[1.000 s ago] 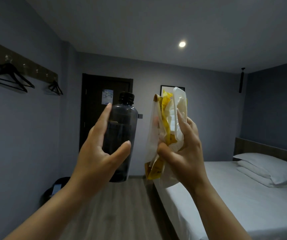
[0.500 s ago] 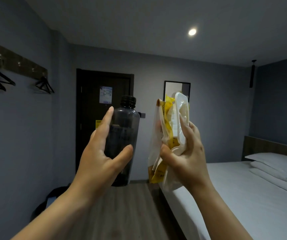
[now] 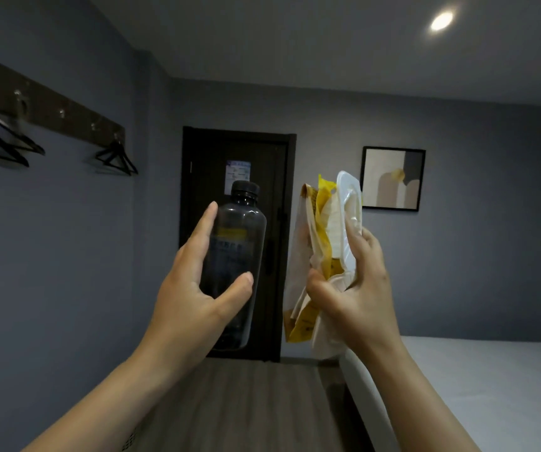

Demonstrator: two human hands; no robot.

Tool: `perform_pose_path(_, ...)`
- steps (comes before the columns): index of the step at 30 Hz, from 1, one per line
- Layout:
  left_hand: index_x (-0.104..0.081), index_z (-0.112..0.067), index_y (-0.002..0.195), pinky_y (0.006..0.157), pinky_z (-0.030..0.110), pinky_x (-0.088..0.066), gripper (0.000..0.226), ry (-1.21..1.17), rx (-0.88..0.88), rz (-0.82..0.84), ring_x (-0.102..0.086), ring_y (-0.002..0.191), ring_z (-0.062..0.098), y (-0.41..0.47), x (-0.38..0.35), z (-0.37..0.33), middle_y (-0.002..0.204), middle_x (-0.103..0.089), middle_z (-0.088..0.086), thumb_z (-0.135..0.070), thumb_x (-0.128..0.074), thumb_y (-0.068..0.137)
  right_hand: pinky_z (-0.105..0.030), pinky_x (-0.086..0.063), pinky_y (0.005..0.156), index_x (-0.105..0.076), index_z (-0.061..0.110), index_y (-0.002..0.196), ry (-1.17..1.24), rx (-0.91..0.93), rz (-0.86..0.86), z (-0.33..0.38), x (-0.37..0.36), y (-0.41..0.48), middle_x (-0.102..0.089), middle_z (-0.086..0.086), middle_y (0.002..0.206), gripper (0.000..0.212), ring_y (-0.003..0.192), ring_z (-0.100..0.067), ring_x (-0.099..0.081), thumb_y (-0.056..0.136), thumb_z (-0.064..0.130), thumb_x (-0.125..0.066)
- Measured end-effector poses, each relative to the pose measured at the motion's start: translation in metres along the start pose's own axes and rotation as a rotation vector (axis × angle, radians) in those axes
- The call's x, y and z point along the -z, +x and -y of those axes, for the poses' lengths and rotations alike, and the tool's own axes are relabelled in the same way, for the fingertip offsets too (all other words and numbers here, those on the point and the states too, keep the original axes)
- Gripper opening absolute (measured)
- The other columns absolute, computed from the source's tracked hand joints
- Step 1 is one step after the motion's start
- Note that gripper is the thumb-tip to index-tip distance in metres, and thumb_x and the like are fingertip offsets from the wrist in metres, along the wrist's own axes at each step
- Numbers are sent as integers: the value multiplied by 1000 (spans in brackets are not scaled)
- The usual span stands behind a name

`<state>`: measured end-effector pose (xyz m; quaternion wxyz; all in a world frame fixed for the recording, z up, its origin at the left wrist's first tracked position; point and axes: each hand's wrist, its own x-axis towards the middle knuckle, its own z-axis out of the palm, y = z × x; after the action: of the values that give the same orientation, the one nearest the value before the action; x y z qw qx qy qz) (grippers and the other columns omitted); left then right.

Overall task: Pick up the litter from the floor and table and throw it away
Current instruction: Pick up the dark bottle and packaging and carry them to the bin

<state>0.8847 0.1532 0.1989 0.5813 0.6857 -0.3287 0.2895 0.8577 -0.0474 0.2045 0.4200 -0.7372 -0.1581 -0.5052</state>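
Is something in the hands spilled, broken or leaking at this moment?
Nothing stands out. The left hand holds the dark bottle upright with its cap on; no spill shows. The right hand grips a crumpled bundle of wrappers, as expected for litter.

Upright dark capped bottle [image 3: 236, 256] beside a bunched wad of yellow-and-white wrappers [image 3: 324, 256], both aloft.

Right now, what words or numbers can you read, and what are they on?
None can be read as it stands.
Label on the dark bottle in the left hand: yellow band with print below, too blurred.
Paper notice on the door: too small.
Yellow wrapper in the right hand: dark print near the bottom, too blurred.
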Motion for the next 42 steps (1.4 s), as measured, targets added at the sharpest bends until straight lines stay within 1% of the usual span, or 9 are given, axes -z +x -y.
perform_pose_path(9, -18, -69, 133, 90, 26, -49, 82, 37, 24, -42, -53, 117, -1, 66, -15, 119, 134, -45, -25, -36, -71, 80, -20, -53, 82, -38, 44, 140, 57, -36, 68, -109, -77, 45, -40, 17, 126, 83, 113, 5, -47, 60, 46, -61)
perform_pose_path(13, -17, -69, 133, 79, 12, -50, 82, 54, 28, -48, -54, 114, -5, 102, -11, 179, 134, -45, -25, -33, -69, 80, -26, -55, 86, -38, 43, 140, 53, -42, 81, -154, -123, 70, -39, 18, 128, 83, 114, 4, -47, 61, 46, -61)
perform_pose_path(19, -17, -70, 132, 82, 17, -47, 82, 34, 59, -71, -52, 112, -9, 167, 10, 265, 133, -44, -26, -36, -67, 77, -38, -55, 91, -36, 47, 139, 77, -51, 112, -214, -212, 118, -40, 16, 130, 80, 117, -3, -49, 63, 45, -63)
perform_pose_path(22, -16, -71, 132, 79, 15, -47, 82, 58, 60, -80, -53, 112, -8, 197, 23, 306, 132, -45, -28, -35, -67, 77, -37, -55, 89, -36, 48, 139, 71, -56, 122, -242, -256, 137, -40, 14, 130, 80, 115, -6, -51, 63, 47, -62)
perform_pose_path(28, -16, -68, 134, 95, 39, -50, 83, 100, 121, -96, -50, 123, 7, 233, 36, 386, 140, -43, -21, -33, -68, 79, -38, -54, 90, -35, 49, 139, 63, -84, 199, -303, -329, 158, -39, 13, 132, 79, 115, -5, -49, 64, 48, -62)
perform_pose_path(32, -17, -68, 134, 92, 31, -50, 83, 149, 143, -127, -51, 122, 7, 260, 36, 438, 141, -42, -20, -34, -68, 78, -37, -53, 93, -37, 47, 138, 98, -92, 204, -351, -371, 179, -40, 14, 133, 78, 117, -1, -48, 65, 49, -62)
perform_pose_path(36, -18, -70, 132, 77, 10, -49, 83, 193, 186, -178, -52, 118, 2, 290, 32, 491, 140, -42, -22, -37, -67, 75, -31, -49, 96, -38, 46, 138, 173, -100, 234, -404, -418, 203, -38, 15, 135, 78, 120, 1, -45, 64, 51, -62)
perform_pose_path(40, -19, -66, 134, 87, 26, -50, 84, 258, 201, -252, -52, 121, 10, 330, 24, 551, 141, -43, -18, -27, -69, 79, -23, -49, 93, -37, 44, 140, 264, -101, 285, -465, -469, 241, -37, 15, 135, 81, 118, 2, -45, 64, 50, -62)
perform_pose_path(42, -18, -65, 135, 81, 17, -49, 84, 284, 211, -262, -54, 117, 7, 342, 23, 566, 140, -43, -19, -28, -70, 80, -22, -49, 93, -38, 43, 141, 294, -104, 299, -484, -487, 253, -38, 14, 135, 80, 118, 2, -46, 65, 47, -64)
